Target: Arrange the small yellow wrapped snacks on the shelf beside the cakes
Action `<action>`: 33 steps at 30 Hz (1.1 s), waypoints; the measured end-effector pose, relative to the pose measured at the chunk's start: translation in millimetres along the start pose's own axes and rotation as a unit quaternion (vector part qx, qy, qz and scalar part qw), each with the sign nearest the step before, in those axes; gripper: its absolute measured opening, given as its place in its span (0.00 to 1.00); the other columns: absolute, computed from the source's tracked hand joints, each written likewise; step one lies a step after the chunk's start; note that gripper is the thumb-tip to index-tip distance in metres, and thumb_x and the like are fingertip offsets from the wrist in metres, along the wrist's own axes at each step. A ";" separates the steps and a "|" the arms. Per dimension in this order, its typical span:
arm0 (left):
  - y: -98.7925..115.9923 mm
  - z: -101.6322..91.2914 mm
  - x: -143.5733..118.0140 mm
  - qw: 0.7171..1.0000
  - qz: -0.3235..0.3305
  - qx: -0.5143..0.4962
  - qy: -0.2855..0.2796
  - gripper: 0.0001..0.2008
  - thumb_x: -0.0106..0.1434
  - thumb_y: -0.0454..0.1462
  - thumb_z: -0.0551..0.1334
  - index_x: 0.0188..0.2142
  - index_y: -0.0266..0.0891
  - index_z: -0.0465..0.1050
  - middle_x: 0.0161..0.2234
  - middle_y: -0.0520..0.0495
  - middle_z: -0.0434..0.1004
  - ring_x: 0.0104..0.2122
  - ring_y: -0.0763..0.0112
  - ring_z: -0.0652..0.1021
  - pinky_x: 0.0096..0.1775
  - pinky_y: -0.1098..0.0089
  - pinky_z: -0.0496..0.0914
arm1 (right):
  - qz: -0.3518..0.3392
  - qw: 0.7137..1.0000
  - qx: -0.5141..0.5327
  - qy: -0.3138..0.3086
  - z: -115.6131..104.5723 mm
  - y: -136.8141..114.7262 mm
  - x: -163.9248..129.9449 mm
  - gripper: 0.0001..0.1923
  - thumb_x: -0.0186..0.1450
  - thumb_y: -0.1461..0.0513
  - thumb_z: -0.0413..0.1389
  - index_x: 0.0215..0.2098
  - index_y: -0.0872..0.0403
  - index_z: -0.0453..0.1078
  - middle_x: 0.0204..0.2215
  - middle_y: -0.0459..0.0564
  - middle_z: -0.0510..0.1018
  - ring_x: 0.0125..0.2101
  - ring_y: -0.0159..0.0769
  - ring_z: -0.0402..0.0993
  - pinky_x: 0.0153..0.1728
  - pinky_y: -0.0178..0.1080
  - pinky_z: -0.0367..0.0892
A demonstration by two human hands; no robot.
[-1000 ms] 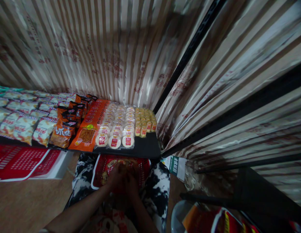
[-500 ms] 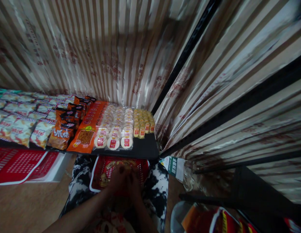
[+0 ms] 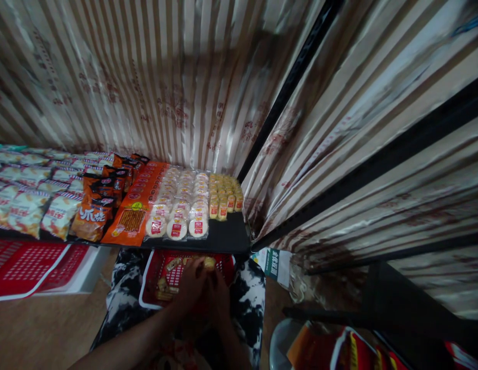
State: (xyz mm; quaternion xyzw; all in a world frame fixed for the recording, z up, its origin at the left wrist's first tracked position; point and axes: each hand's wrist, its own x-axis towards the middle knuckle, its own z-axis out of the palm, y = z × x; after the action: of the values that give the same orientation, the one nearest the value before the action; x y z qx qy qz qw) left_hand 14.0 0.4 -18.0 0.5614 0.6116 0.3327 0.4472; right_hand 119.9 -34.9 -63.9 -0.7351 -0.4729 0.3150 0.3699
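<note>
A red plastic basket (image 3: 147, 288) with a white rim rests on my lap under the shelf edge. Inside lie several small yellow wrapped snacks (image 3: 172, 264). Over the basket, my left hand (image 3: 193, 278) and my right hand (image 3: 217, 289) are close together, fingers curled in. One small yellow wrapped snack (image 3: 209, 263) shows at their fingertips, pinched between them. Dim light blurs the exact finger positions. Rows of similar yellow snacks (image 3: 222, 203) stand at the right end of the black shelf (image 3: 229, 234), beside clear-wrapped round white crackers (image 3: 177, 228).
Further left on the shelf are an orange snack bag (image 3: 127, 216), brown-orange bags (image 3: 91, 218) and white chip bags (image 3: 61, 213). Another red basket (image 3: 26, 267) sits below left. Black metal posts (image 3: 288, 92) and striped curtain stand behind. A bin with red packages (image 3: 323, 347) is lower right.
My hands have shifted slightly right and apart over the basket, so the yellow snack at the fingertips shows more clearly. The view has moved a little.
</note>
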 end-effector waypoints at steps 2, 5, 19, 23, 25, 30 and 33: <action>5.3 0.7 -0.5 1.000 0.018 -0.010 0.014 0.16 0.55 0.33 0.54 0.43 0.38 0.72 0.43 0.42 0.75 0.45 0.64 0.74 0.51 0.63 0.66 | -0.013 1.000 -0.005 0.025 -4.5 -6.8 0.5 0.23 0.61 0.53 0.46 0.47 0.57 0.70 0.42 0.57 0.78 0.43 0.44 0.75 0.45 0.43 0.68; 10.2 3.4 -0.4 0.998 0.041 -0.041 0.026 0.15 0.57 0.34 0.52 0.41 0.36 0.71 0.40 0.41 0.76 0.41 0.64 0.75 0.48 0.61 0.68 | -0.033 0.997 -0.012 0.062 -11.2 -12.3 2.8 0.21 0.61 0.52 0.47 0.44 0.55 0.72 0.38 0.53 0.80 0.37 0.40 0.77 0.40 0.39 0.70; 32.5 18.4 16.5 0.993 0.097 -0.068 0.020 0.15 0.62 0.38 0.50 0.42 0.37 0.72 0.40 0.41 0.74 0.41 0.66 0.75 0.46 0.64 0.70 | -0.107 0.987 -0.022 0.116 -41.4 -28.1 36.1 0.26 0.62 0.48 0.45 0.45 0.57 0.71 0.43 0.59 0.77 0.44 0.44 0.73 0.46 0.45 0.66; 44.6 21.0 22.7 0.993 0.101 -0.062 0.003 0.17 0.64 0.38 0.49 0.45 0.36 0.72 0.43 0.42 0.74 0.43 0.67 0.74 0.48 0.66 0.68 | -0.134 0.981 -0.043 0.132 -49.7 -38.0 45.0 0.27 0.64 0.48 0.44 0.45 0.60 0.71 0.41 0.61 0.75 0.44 0.45 0.70 0.46 0.46 0.65; 51.1 22.9 26.4 0.992 0.105 -0.064 0.001 0.17 0.63 0.36 0.49 0.45 0.37 0.72 0.44 0.42 0.74 0.44 0.68 0.74 0.49 0.67 0.68 | -0.135 0.980 -0.054 0.137 -53.3 -41.9 49.8 0.27 0.64 0.49 0.43 0.46 0.61 0.70 0.41 0.62 0.74 0.43 0.45 0.70 0.47 0.47 0.64; 63.2 30.7 38.6 0.992 0.107 -0.061 0.001 0.17 0.61 0.31 0.49 0.46 0.37 0.71 0.44 0.44 0.73 0.44 0.70 0.74 0.50 0.68 0.68 | -0.130 0.977 -0.059 0.156 -59.9 -47.9 63.2 0.26 0.65 0.50 0.43 0.48 0.61 0.70 0.41 0.61 0.73 0.42 0.44 0.69 0.46 0.46 0.64; 66.2 36.1 46.5 0.990 0.124 -0.064 -0.002 0.19 0.59 0.29 0.49 0.46 0.38 0.71 0.44 0.44 0.72 0.43 0.71 0.74 0.49 0.68 0.68 | -0.129 0.974 -0.063 0.172 -61.6 -49.4 71.2 0.27 0.64 0.50 0.42 0.48 0.61 0.70 0.42 0.61 0.72 0.43 0.45 0.68 0.46 0.46 0.65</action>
State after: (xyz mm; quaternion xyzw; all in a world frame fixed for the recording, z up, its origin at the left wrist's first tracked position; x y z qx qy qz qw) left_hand 74.4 52.6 20.4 0.6038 0.5141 0.4224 0.4390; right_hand 172.4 29.8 2.1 -0.7328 -0.5121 0.1027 0.4362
